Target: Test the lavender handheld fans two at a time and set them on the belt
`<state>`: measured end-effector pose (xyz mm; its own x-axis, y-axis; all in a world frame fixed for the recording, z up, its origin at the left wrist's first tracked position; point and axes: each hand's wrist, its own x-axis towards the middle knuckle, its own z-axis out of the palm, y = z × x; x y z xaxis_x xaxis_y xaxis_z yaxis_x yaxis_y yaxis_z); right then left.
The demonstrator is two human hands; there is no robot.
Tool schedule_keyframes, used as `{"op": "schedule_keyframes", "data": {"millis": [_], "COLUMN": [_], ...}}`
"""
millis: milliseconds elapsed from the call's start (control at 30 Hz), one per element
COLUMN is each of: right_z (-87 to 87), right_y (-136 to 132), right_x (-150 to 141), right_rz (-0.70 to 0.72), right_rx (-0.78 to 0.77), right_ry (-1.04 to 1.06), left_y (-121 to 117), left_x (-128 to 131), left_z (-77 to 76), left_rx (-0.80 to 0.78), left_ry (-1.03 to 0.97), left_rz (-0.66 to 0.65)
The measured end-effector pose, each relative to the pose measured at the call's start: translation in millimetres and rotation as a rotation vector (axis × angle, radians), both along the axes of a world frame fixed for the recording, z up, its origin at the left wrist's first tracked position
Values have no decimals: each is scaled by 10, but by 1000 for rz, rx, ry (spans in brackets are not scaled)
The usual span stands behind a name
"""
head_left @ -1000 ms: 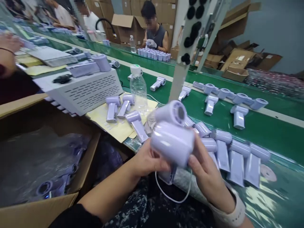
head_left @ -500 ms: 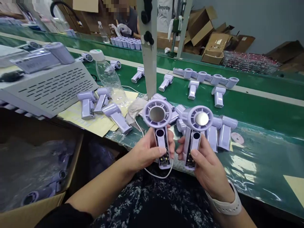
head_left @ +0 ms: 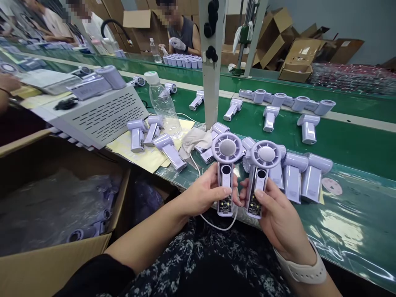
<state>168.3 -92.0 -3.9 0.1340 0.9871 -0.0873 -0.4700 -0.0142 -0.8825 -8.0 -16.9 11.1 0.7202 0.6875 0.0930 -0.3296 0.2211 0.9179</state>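
Observation:
My left hand (head_left: 202, 194) is closed around a lavender handheld fan (head_left: 227, 149), its thumb on the handle's front strip. A second fan (head_left: 266, 155) stands upright in my right hand (head_left: 280, 214), thumb also on its handle. Both round heads face me, and both handles show bare circuit boards low down on the front. A white cable (head_left: 216, 227) loops beneath the left fan; where it ends is hidden behind my left fingers. Just behind the held fans, more lavender fans (head_left: 315, 177) lie on the bench, partly covered by them.
On the left are a grey vented metal box (head_left: 108, 117), a clear bottle (head_left: 163, 103) and fans on yellow paper (head_left: 148, 159). A metal post (head_left: 212, 66) rises ahead. Fans lie along the green conveyor (head_left: 284, 134). An open carton (head_left: 55, 255) sits low left. Co-workers sit across the line.
The view has turned left, so the scene sits further right. The two held fans have come closer together, and the right one now faces me more squarely.

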Motion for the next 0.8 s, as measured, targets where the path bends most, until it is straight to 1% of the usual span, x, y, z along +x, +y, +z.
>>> {"op": "schedule_keyframes", "data": {"millis": [100,200,267,433,500,600,633,733,800], "right_z": [14,3,-21,-100,-116,-120,-121,-133,-143], "right_y": [-12,-13,-10,-41,-59,-56,-45,-2,14], "right_x": [19,35,35,30,37,49,48,26,1], "right_rz": [46,47,17,-17,-8,37,34,-8,-7], "right_rx": [18,58,61,22,43,71,77,89,84], "right_ry": [-7,-29,-22,26,17,-16,-31,-77,-86], "left_y": [-31,-36,-2,112,116,98,97,121,144], "left_x": [-26,-26,5,86,77,37,25,3,-10], "left_z": [59,83,46,-101,-109,-80,-73,-83,-103], "left_rx": [-24,-12,-4,-57,-37,22,43,76,88], "left_ry": [-53,-86,-68,-79,-83,-49,-37,-2,22], "left_rz": [-36,-56,-14,114,89,-12,-5,79,83]}}
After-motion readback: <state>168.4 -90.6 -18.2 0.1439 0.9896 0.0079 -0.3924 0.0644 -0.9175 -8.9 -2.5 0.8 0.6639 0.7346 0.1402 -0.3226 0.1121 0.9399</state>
